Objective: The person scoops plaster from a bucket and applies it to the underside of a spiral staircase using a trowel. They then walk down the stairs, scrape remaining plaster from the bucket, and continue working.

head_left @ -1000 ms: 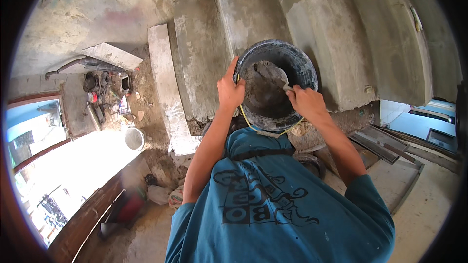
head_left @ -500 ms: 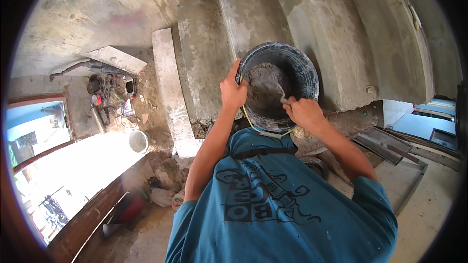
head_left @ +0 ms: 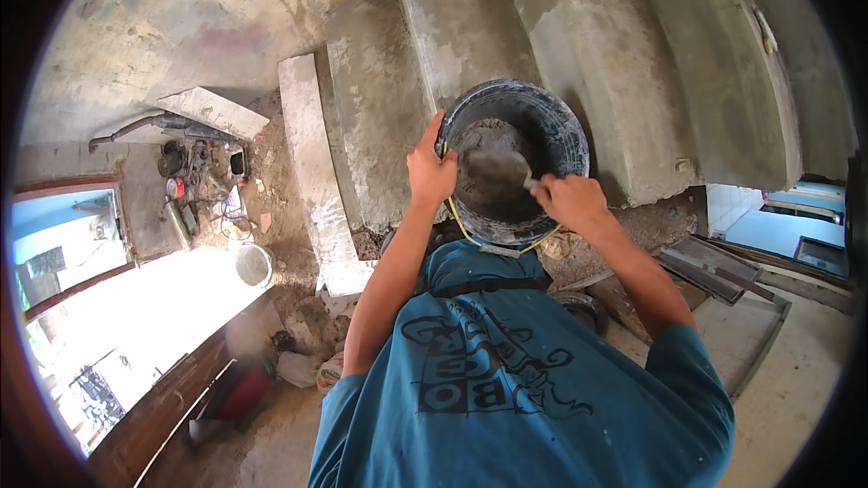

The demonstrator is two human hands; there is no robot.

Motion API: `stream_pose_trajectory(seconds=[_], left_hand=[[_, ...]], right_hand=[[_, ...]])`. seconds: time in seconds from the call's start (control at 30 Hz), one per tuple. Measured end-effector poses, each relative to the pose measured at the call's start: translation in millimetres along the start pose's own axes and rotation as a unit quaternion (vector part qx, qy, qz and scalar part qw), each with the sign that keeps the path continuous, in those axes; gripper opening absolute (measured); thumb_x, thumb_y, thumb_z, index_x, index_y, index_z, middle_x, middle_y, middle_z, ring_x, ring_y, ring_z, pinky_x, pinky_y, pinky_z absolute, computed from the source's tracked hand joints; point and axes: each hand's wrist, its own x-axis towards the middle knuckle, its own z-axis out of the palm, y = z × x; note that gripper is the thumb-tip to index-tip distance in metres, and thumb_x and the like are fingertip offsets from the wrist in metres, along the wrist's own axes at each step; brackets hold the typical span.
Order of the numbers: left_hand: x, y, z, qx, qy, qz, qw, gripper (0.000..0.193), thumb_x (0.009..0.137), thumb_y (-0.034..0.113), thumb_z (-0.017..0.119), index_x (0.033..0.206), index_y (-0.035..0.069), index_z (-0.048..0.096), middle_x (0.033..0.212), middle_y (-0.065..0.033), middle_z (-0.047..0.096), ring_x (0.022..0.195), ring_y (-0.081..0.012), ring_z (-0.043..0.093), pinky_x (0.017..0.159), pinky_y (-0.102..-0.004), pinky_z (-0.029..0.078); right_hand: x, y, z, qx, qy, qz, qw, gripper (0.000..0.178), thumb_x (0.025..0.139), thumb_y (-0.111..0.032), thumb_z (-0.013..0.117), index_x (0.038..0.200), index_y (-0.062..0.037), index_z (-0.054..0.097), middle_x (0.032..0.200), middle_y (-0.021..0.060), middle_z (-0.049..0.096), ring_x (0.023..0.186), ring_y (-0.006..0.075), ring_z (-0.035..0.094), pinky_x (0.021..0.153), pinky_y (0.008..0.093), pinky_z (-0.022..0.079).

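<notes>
A round black bucket [head_left: 570,140] tilts toward me against the concrete steps, with grey wet mortar [head_left: 488,149] in its bottom. My left hand [head_left: 431,167] grips the bucket's left rim, near a yellow handle [head_left: 461,220] that hangs along the near side. Inside the bucket's right half, my right hand [head_left: 573,202] is closed round the handle of a trowel [head_left: 530,183]. The trowel's blade is in the mortar and hard to make out against it.
Concrete steps [head_left: 470,27] rise to the right beyond the bucket. A pale board [head_left: 316,163] lies left of them. Tools and debris [head_left: 203,172] clutter the left wall, with a white bucket [head_left: 254,265] nearby. Framed panels [head_left: 723,276] lie at the right.
My right hand has shifted slightly to the right with the trowel, whose blade has moved through the mortar. My left hand stays on the rim.
</notes>
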Motion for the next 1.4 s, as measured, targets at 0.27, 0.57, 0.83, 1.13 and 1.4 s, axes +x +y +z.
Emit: stream_pose_trajectory(seconds=[0.27,0.57,0.83,1.13,1.4], left_hand=[[1,-1,1,0.004,0.000,0.005,1.000,0.074,0.080,0.001,0.066,0.152,0.017,0.056,0.101,-0.0270,0.074,0.087,-0.0446,0.072,0.084,-0.0490,0.056],[2,-2,1,0.003,-0.001,0.007,1.000,0.074,0.080,0.003,0.067,0.152,0.018,0.056,0.096,-0.0270,0.074,0.082,-0.0444,0.072,0.084,-0.0494,0.056],[1,-2,1,-0.011,0.000,0.006,1.000,0.075,0.081,0.002,0.066,0.153,0.019,0.056,0.101,-0.0267,0.075,0.086,-0.0442,0.073,0.085,-0.0487,0.056],[0,-3,1,0.001,0.011,0.029,1.000,0.075,0.081,0.001,0.067,0.153,0.018,0.055,0.099,-0.0287,0.074,0.082,-0.0447,0.072,0.083,-0.0503,0.056],[2,-7,2,0.003,0.010,0.032,0.999,0.075,0.080,0.002,0.066,0.153,0.018,0.055,0.096,-0.0287,0.073,0.082,-0.0457,0.072,0.085,-0.0510,0.056]], right_hand=[[-4,11,2,-0.014,-0.093,-0.040,0.995,0.040,0.105,-0.038,0.056,0.099,-0.0008,0.069,0.067,0.0177,0.070,0.061,0.0377,0.072,0.060,0.0485,0.059],[-9,2,2,-0.017,-0.127,-0.053,0.990,0.041,0.105,-0.041,0.057,0.100,-0.0023,0.071,0.064,0.0166,0.069,0.062,0.0370,0.073,0.057,0.0469,0.059],[-5,3,-8,-0.004,-0.176,-0.095,0.980,0.045,0.104,-0.045,0.058,0.103,-0.0016,0.071,0.068,0.0194,0.071,0.068,0.0372,0.074,0.063,0.0499,0.060],[-8,16,-10,-0.030,-0.093,-0.035,0.995,0.041,0.102,-0.045,0.058,0.102,-0.0057,0.070,0.066,0.0187,0.069,0.065,0.0387,0.072,0.061,0.0509,0.059],[-13,16,-4,0.009,-0.109,-0.034,0.993,0.040,0.101,-0.044,0.061,0.096,-0.0057,0.072,0.068,0.0186,0.070,0.068,0.0386,0.073,0.064,0.0513,0.059]])
